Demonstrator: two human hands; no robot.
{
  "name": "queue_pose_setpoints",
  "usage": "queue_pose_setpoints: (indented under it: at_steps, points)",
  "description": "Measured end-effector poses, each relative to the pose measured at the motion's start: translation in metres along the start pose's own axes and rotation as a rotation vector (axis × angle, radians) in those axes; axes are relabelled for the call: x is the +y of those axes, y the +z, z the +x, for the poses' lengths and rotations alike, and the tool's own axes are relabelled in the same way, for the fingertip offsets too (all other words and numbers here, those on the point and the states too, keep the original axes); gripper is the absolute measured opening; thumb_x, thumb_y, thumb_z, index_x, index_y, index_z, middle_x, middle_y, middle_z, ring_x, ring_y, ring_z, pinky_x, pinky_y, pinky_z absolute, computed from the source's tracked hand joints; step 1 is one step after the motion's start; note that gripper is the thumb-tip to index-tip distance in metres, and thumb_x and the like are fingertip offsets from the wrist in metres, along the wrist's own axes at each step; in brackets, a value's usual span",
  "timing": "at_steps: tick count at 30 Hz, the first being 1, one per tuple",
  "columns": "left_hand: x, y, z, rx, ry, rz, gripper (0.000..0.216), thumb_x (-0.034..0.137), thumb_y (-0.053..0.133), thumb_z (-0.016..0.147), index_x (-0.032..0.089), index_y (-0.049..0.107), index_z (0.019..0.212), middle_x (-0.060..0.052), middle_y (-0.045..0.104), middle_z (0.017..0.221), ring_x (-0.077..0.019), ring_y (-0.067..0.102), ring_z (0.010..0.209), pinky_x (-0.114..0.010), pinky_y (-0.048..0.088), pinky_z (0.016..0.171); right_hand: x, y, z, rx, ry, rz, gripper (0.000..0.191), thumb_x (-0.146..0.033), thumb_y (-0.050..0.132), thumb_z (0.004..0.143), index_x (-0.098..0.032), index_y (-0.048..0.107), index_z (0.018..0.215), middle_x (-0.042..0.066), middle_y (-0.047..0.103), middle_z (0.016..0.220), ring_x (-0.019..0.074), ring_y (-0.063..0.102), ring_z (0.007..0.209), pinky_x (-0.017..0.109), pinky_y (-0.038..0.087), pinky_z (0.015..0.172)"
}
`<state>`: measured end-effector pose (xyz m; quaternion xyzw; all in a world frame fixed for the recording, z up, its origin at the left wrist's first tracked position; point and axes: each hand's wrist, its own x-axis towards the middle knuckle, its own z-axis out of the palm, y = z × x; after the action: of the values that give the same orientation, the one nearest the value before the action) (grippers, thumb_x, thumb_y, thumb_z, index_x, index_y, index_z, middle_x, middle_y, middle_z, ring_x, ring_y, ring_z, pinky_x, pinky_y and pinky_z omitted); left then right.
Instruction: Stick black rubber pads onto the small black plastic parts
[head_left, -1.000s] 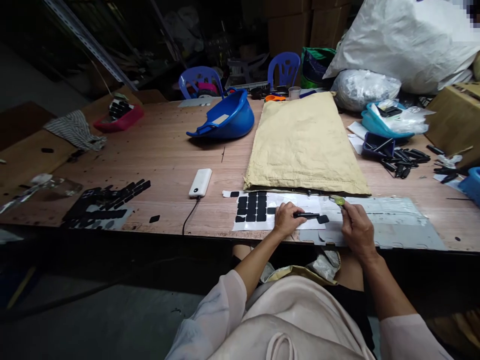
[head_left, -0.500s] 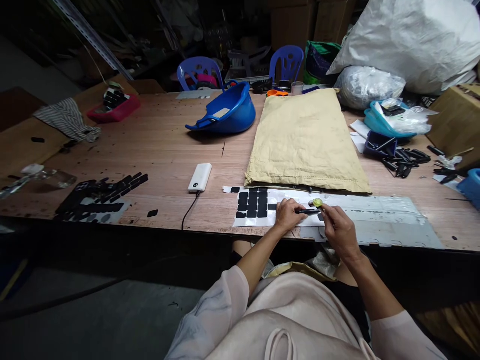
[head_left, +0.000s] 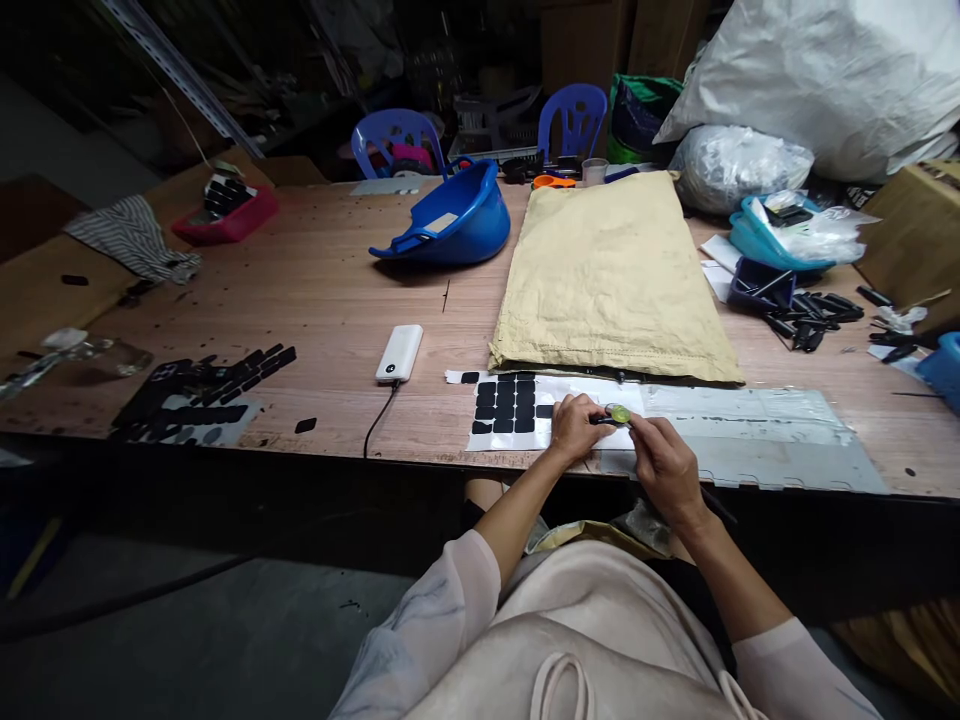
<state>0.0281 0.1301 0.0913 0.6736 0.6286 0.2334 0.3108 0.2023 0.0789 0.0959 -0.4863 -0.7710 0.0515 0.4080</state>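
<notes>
Closed around a slim black piece point(head_left: 601, 420), my left hand point(head_left: 574, 428) rests over a white sheet near the table's front edge. My right hand point(head_left: 664, 462) pinches a tool with a round yellow-green end point(head_left: 619, 413). That round end lies over the black piece, close to my left fingertips; whether the two touch, I cannot tell. To the left of my left hand, rows of black rounded patches point(head_left: 505, 404) stick to the white sheet point(head_left: 545, 442). The exact kind of the black piece is too small to make out.
A tan cloth bag point(head_left: 607, 270) lies flat beyond my hands. Left of it are a blue basin point(head_left: 469, 225) and a white power bank point(head_left: 400, 353) with a cable. Black pieces point(head_left: 814, 318) are heaped at the right. A grey strip point(head_left: 765, 455) runs along the front edge.
My right hand has moved slightly left, bringing the yellow-green end over the black piece. My left hand has stayed nearly in place.
</notes>
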Motion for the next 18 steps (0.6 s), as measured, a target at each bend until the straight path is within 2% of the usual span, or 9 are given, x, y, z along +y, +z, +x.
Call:
queue_pose_setpoints:
  at_steps: [4, 10, 15, 18]
  points:
    - [0.000, 0.001, 0.000, 0.009, 0.001, -0.005, 0.017, 0.031, 0.088, 0.080, 0.031, 0.084, 0.096, 0.000, 0.074, 0.099, -0.0229, 0.061, 0.105, -0.039, 0.043, 0.099, 0.004, 0.003, -0.003, -0.076, 0.045, -0.060, 0.036, -0.023, 0.051, 0.104, -0.027, 0.073, 0.133, 0.005, 0.072, 0.096, 0.0188, 0.069, 0.086, 0.028, 0.056, 0.073]
    - [-0.002, 0.004, 0.001, 0.023, 0.014, -0.010, 0.018, 0.030, 0.089, 0.079, 0.030, 0.085, 0.096, 0.000, 0.073, 0.096, -0.0233, 0.061, 0.103, -0.040, 0.043, 0.099, 0.009, -0.010, -0.001, 0.064, 0.098, -0.019, 0.036, -0.025, 0.052, 0.103, -0.028, 0.072, 0.134, 0.007, 0.074, 0.102, 0.0201, 0.070, 0.093, 0.033, 0.059, 0.085]
    - [-0.003, 0.004, 0.001, 0.029, 0.021, -0.012, 0.020, 0.030, 0.089, 0.077, 0.030, 0.085, 0.097, -0.001, 0.072, 0.094, -0.0231, 0.061, 0.102, -0.040, 0.043, 0.099, 0.014, -0.009, -0.007, 0.013, 0.105, -0.060, 0.033, -0.028, 0.051, 0.104, -0.027, 0.074, 0.128, 0.005, 0.073, 0.097, 0.0189, 0.069, 0.086, 0.030, 0.056, 0.077]
    - [-0.004, 0.006, 0.001, 0.034, 0.033, -0.015, 0.019, 0.030, 0.088, 0.078, 0.030, 0.085, 0.097, 0.000, 0.072, 0.095, -0.0230, 0.061, 0.102, -0.040, 0.043, 0.100, 0.021, -0.011, -0.006, 0.052, 0.104, -0.074, 0.033, -0.028, 0.051, 0.105, -0.027, 0.073, 0.129, 0.005, 0.073, 0.100, 0.0190, 0.070, 0.090, 0.030, 0.055, 0.080]
